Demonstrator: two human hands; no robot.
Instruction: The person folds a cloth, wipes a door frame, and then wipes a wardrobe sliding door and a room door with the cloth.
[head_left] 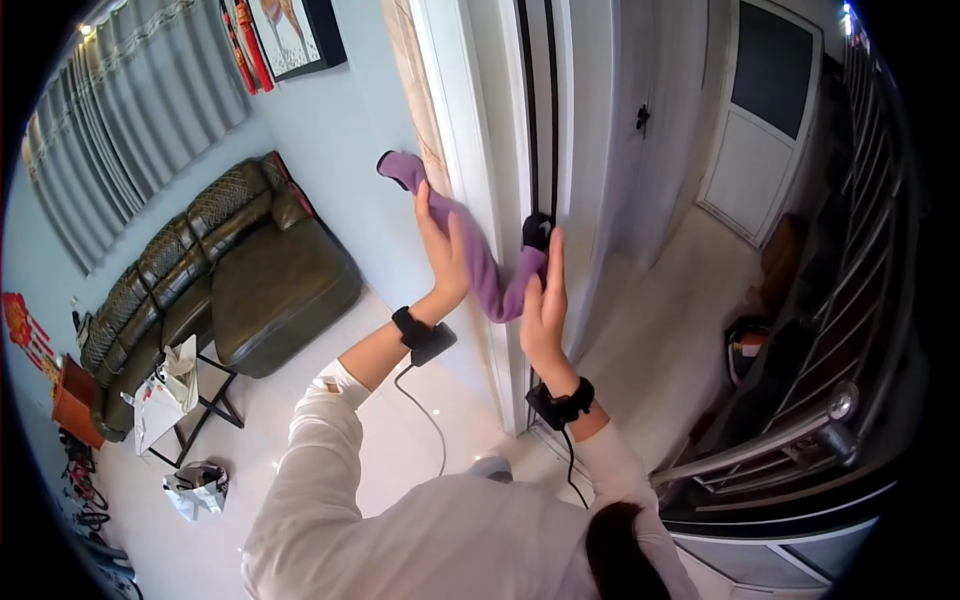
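Fingers (558,262) outstretched, left hand (446,258) and right hand (545,328) touch purple cloth (481,270); any grip unclear.

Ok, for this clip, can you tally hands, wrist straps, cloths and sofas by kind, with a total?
Hands: 2 (left hand, right hand)
Wrist straps: 2 (left strap, right strap)
Cloths: 1, purple cloth
Sofas: 1, dark sofa
Total: 6
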